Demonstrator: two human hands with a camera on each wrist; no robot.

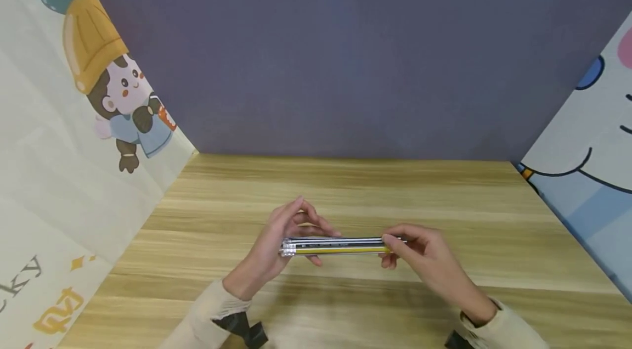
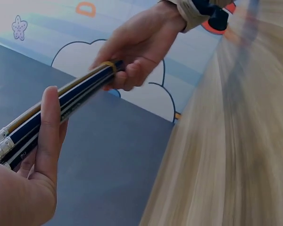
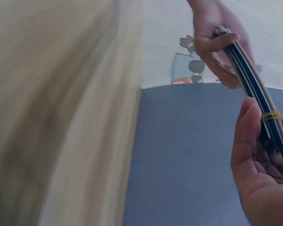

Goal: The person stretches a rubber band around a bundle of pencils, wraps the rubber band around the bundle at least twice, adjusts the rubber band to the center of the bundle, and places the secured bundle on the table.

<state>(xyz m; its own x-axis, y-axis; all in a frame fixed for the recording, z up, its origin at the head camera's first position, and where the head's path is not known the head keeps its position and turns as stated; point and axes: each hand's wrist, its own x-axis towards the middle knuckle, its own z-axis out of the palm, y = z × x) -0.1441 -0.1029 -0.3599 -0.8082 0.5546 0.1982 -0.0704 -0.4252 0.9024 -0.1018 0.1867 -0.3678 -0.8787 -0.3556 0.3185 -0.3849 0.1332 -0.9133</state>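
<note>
A slim bundle of several pencils [image 1: 336,246], dark with pale stripes and one yellow side, is held level above the table. A yellow rubber band [image 3: 272,116] circles it near its right end. There my right hand [image 1: 434,253] pinches the bundle between thumb and fingers. The silvery pencil ends [image 2: 2,146] lie against the palm of my left hand [image 1: 276,231]. Its fingers stretch loosely along the far side of the pencils, and its thumb, fairly straight, touches them from below. The left hand supports this end without curling tightly round it.
Beneath the hands lies a wood-grain table [image 1: 345,190]. A plain grey-blue panel [image 1: 316,63] rises at its back edge. Cartoon-printed sheets flank it, a cream one [image 1: 29,118] on the left and a white-and-blue one [image 1: 592,135] on the right.
</note>
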